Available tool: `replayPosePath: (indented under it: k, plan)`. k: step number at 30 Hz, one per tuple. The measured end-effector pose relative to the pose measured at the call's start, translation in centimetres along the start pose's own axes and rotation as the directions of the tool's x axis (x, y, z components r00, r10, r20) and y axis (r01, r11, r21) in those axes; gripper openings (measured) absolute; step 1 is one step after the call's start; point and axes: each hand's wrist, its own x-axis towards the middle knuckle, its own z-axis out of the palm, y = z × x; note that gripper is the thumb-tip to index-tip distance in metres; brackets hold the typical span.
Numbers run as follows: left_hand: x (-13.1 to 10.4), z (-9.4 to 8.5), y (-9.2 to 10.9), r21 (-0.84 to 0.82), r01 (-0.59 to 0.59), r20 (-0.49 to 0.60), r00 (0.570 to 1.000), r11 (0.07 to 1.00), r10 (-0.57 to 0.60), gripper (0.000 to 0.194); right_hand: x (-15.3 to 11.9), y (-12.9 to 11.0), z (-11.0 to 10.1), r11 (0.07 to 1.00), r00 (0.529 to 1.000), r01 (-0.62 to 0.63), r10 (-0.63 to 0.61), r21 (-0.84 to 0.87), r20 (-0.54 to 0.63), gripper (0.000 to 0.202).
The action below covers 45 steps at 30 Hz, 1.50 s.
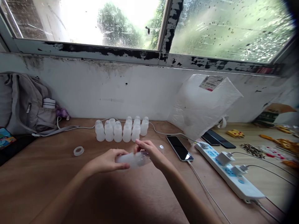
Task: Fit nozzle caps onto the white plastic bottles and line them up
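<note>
A frosted white baby bottle (129, 160) lies tilted on its side in the air between my hands, its clear domed cap pointing right. My left hand (111, 160) is closed round the bottle's base end, thumb in front. My right hand (150, 152) grips the clear cap end, with the fingers curled over it; part of the cap is hidden behind them. Behind my hands, several similar bottles (118, 132) with clear caps stand upright in a cluster. One piece (112, 121) at the back of the cluster seems to have no dome. A white ring (78, 151) lies on the table to the left.
Right of my hands lie a small round sticker (161, 147), a charging phone (179, 147) and a white power strip (230, 169). A white plastic bag (203, 105) leans on the wall near two dark phones (218, 139). A grey backpack (23, 102) sits at left.
</note>
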Motion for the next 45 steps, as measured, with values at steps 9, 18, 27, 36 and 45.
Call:
replayPosePath:
  k: [9, 18, 27, 36, 45]
  plan:
    - [1.9, 3.0, -3.5, -0.027, -0.074, -0.103, 0.992, 0.997, 0.071, 0.039, 0.6, 0.2, -0.4, 0.997, 0.973, -0.048, 0.033, -0.06, -0.229, 0.053]
    - [3.4, 5.5, -5.9, 0.004, -0.089, -0.284, 0.955, 0.996, 0.087, 0.045, 0.7, 0.0, -0.4, 0.979, 0.97, 0.163, -0.182, -0.124, -0.16, 0.033]
    - [2.6, 4.6, -3.3, 0.062, -0.117, -0.453, 0.882, 0.991, 0.132, 0.045, 1.6, 3.0, 0.9, 0.979, 0.993, 0.114, -0.107, 0.168, -0.047, 0.018]
    - [2.3, 4.2, 0.8, 0.263, -0.116, -0.519, 0.82, 0.958, 0.242, 0.032, 1.4, 3.7, 1.5, 0.951, 0.994, 0.11, -0.106, 0.288, -0.028, 0.024]
    - [1.9, -2.2, 5.3, 0.435, -0.082, -0.773, 0.477, 0.897, 0.419, 0.034, 3.1, 9.8, -0.3, 0.839, 0.98, 0.069, 0.043, 0.54, -0.192, 0.037]
